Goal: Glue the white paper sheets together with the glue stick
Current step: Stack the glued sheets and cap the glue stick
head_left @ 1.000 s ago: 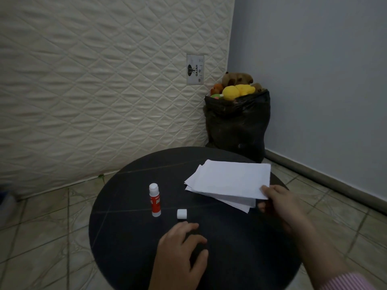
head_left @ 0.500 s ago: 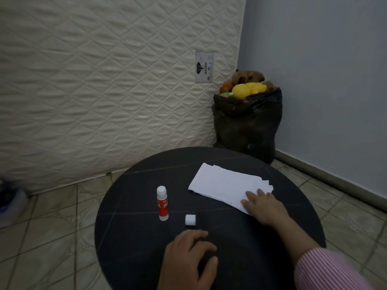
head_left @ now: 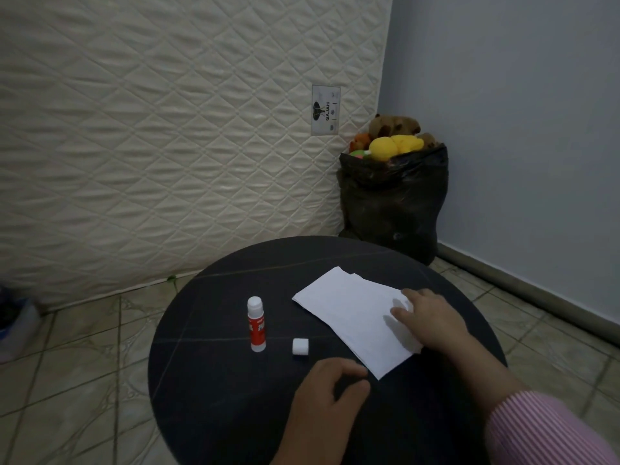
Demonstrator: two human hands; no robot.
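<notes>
The glue (head_left: 256, 324) stands upright and uncapped on the round dark tabletop (head_left: 208, 391), its white cap (head_left: 300, 347) just at its 4 o'clock. No gluing looks done yet. The sheets (head_left: 352, 317), thin matte white paper, lie stacked flat at its 3 o'clock. The right hand (head_left: 427, 318) presses flat on them, fingers spread; the left hand (head_left: 327, 397) rests loosely curled and empty at 6 o'clock.

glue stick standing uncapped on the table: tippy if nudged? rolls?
Probably tippy: the glue stick stands upright on a narrow base, tall for its width, so a sideways nudge high up would likely topple it. Once down, its round body would likely roll on the smooth table. It looks like light plastic, so an easy lift. Its cap lies apart beside it.
</notes>
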